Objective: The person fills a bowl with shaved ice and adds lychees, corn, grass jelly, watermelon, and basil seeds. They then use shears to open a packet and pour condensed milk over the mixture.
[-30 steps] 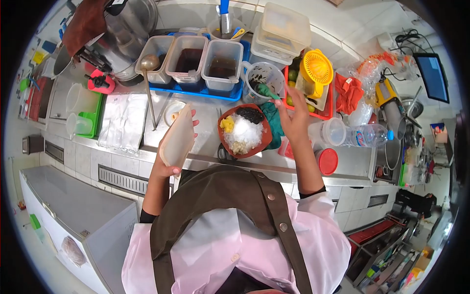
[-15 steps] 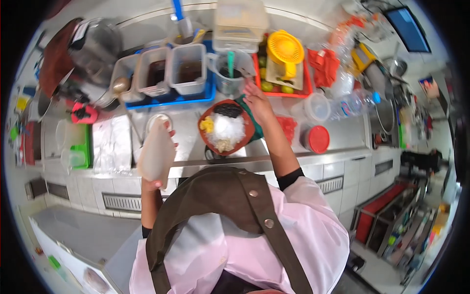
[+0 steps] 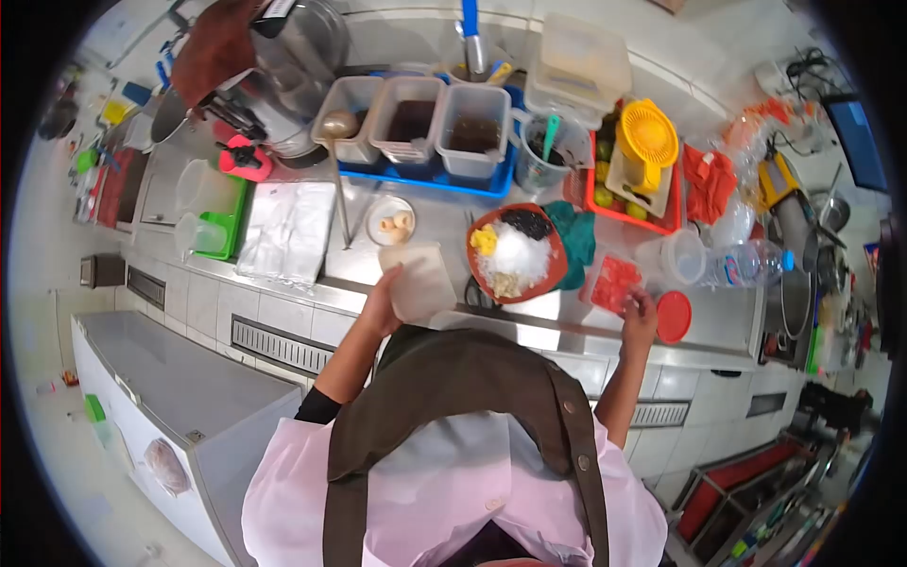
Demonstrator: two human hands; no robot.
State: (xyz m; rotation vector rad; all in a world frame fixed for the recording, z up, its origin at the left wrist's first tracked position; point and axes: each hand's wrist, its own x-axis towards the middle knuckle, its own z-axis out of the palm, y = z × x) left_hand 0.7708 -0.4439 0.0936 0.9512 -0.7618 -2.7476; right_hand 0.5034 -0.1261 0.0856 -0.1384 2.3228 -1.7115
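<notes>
Whitish rectangular lid (image 3: 420, 283): being grasped by one edge in the left hand (image 3: 383, 300), broad face showing to the camera, hovering at the front edge of the steel counter (image 3: 435, 222), just below the small white dish (image 3: 380, 210) with pale round pieces. Right hand (image 3: 640, 319): bending fingers at the near corner of the clear container (image 3: 591, 285) of red pieces; cannot tell whether gripping or only touching.

Reddish-brown bowl (image 3: 557, 257): sitting on the counter between both hands, holding a white heap in the middle, with black, yellow and beige toppings around. Touching its right side: crumpled green cloth (image 3: 574, 248). Red round lid (image 3: 673, 317): lying just right of the right hand.

Behind: blue tray (image 3: 501, 187) carrying three plastic tubs (image 3: 406, 151), at least two with dark liquid. Ladle (image 3: 340, 125): leaning on the left tub, handle running down to the counter. Jug (image 3: 540, 175): standing beside the tray, green spoon (image 3: 551, 132) sticking up inside. Red crate (image 3: 628, 219): holding green fruit and a yellow juicer (image 3: 647, 137). Far right: plastic bottle (image 3: 746, 266) lying on its side. Left: clear plastic bags (image 3: 286, 227) lying flat.
</notes>
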